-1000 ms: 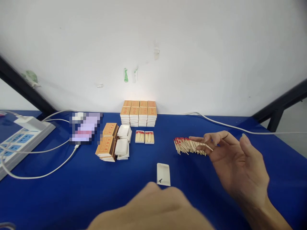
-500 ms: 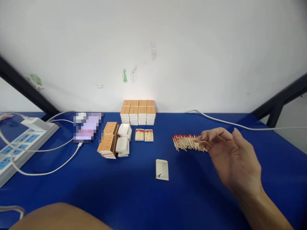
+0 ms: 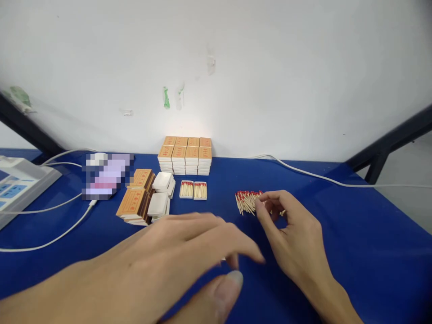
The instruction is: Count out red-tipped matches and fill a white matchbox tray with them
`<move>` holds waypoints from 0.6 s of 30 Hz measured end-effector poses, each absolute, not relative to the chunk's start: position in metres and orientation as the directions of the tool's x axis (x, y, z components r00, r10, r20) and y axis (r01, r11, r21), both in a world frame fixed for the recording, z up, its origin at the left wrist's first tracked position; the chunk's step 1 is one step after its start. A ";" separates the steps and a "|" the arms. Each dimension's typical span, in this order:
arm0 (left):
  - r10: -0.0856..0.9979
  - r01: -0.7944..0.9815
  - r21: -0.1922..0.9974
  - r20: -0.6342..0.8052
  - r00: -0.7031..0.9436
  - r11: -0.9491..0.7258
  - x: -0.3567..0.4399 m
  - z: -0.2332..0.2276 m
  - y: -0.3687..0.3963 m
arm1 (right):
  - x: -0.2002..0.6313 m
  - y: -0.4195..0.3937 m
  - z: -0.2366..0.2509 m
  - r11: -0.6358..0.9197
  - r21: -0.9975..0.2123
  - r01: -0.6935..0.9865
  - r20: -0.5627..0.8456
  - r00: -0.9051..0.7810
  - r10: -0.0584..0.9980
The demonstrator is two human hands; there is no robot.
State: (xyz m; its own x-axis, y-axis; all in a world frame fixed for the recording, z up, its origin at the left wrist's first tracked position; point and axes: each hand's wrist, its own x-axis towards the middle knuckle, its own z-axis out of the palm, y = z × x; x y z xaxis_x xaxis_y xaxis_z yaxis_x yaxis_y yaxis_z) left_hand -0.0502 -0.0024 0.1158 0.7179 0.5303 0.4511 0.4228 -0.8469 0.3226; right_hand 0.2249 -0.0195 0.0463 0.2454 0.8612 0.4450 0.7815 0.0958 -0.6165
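My left hand (image 3: 175, 256) reaches across the foreground, thumb and fingers apart and holding nothing. It hovers over the loose white matchbox tray, which it covers except for a pale sliver (image 3: 223, 259). At the pile of red-headed matches (image 3: 245, 202), my right hand (image 3: 293, 229) has its fingers curled and its thumb and forefinger closed on matches at the pile's right part. How many it grips is hidden by the hand. Two small trays (image 3: 193, 190) filled with matches lie side by side left of the pile.
Stacked orange matchboxes (image 3: 185, 154) stand against the wall. Nearer are stacked matchbox sleeves (image 3: 135, 200) and white trays (image 3: 158, 204). A phone (image 3: 111, 175) with cables and a power strip (image 3: 13, 191) are at left. A white cable (image 3: 303, 173) runs along the back right.
My left hand has come in from the lower left and now covers the loose white tray. My right hand has turned palm down and closed at the match pile. The view has shifted slightly.
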 end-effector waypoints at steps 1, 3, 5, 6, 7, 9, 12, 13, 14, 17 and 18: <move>0.500 0.382 0.352 0.358 0.788 -0.854 -0.048 0.117 0.002 | 0.224 -0.018 0.043 0.097 -0.567 0.818 0.465 0.220 0.858; 0.463 0.356 0.331 0.345 0.816 -0.874 -0.046 0.108 0.008 | 0.223 -0.015 0.037 0.091 -0.470 0.878 0.512 0.188 0.838; 0.441 0.347 0.311 0.319 0.839 -0.885 -0.046 0.088 0.011 | 0.221 -0.015 0.030 0.086 -0.389 0.917 0.557 0.159 0.815; 0.446 0.357 0.306 0.306 0.841 -0.883 -0.048 0.077 0.010 | 0.220 -0.015 0.028 0.088 -0.355 0.931 0.573 0.142 0.807; 0.440 0.359 0.299 0.277 0.854 -0.884 -0.049 0.067 0.009 | 0.218 -0.015 0.026 0.094 -0.327 0.940 0.584 0.123 0.803; 0.449 0.368 0.294 0.291 0.844 -0.882 -0.052 0.054 0.005 | 0.214 -0.016 0.025 0.114 -0.291 0.950 0.602 0.089 0.794; 0.451 0.343 0.307 0.430 0.782 -0.888 -0.045 0.054 0.003 | 0.210 -0.017 0.027 0.138 -0.282 0.949 0.620 0.071 0.782; 0.444 0.325 0.310 0.494 0.748 -0.893 -0.039 0.058 0.003 | 0.209 -0.017 0.028 0.143 -0.286 0.948 0.622 0.070 0.780; 0.427 0.305 0.304 0.533 0.731 -0.902 -0.030 0.062 0.004 | 0.208 -0.017 0.029 0.144 -0.291 0.946 0.622 0.072 0.779; 0.322 0.263 0.186 0.570 0.756 -0.947 0.006 0.069 -0.002 | 0.208 -0.017 0.027 0.130 -0.301 0.945 0.634 0.096 0.768; 0.256 0.233 0.109 0.490 0.833 -0.966 0.018 0.069 -0.008 | 0.209 -0.017 0.026 0.121 -0.296 0.947 0.647 0.106 0.755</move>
State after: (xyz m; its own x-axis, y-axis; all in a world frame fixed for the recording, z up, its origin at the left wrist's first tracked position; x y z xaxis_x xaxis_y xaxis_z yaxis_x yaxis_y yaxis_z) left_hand 0.0184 -0.0076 0.0689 0.8333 0.2561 0.4899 0.2332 -0.9663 0.1086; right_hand 0.2086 -0.0170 0.0264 0.1056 0.7551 0.6470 0.9474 0.1214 -0.2962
